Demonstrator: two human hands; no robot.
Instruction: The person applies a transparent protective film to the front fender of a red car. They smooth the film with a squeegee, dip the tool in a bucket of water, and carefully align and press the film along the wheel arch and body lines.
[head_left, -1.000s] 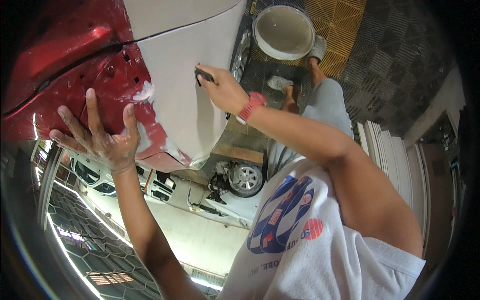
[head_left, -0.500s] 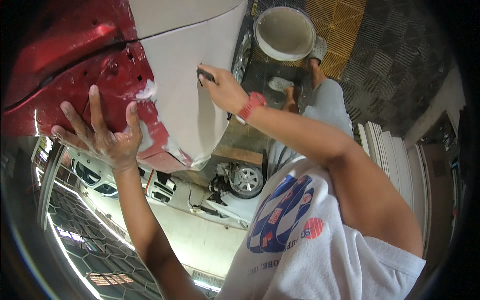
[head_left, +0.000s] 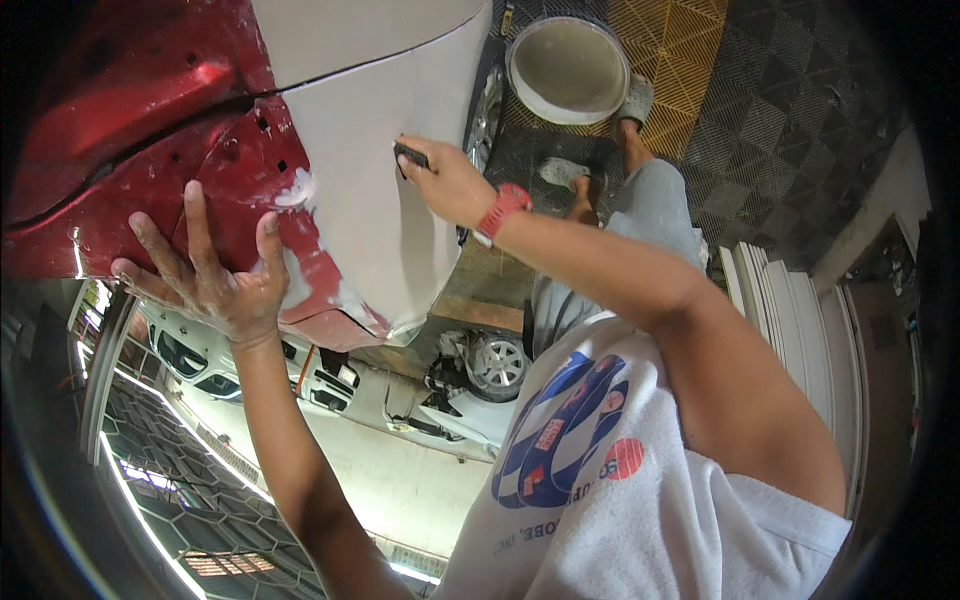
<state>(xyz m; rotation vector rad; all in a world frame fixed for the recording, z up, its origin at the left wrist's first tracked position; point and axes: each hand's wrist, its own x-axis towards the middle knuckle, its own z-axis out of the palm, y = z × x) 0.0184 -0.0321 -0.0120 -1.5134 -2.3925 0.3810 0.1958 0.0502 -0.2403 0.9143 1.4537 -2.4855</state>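
My left hand rests with fingers spread on the bare red part of a car body, near its lower edge. Whitish dust marks the fingers. My right hand, a red watch on its wrist, grips a small black block against the pale grey-white panel. The block's underside is hidden, so its exact kind cannot be told. Between the hands, a white filler patch lies at the border of the red and pale areas, with more smears lower down.
A round bucket of greyish liquid stands on the tiled floor beside my feet. White panels lean at the right. A partly dismantled white car with an exposed wheel and another white vehicle are behind.
The view has shifted slightly. Both hands keep nearly the same places on the car body, the right still gripping the black block.
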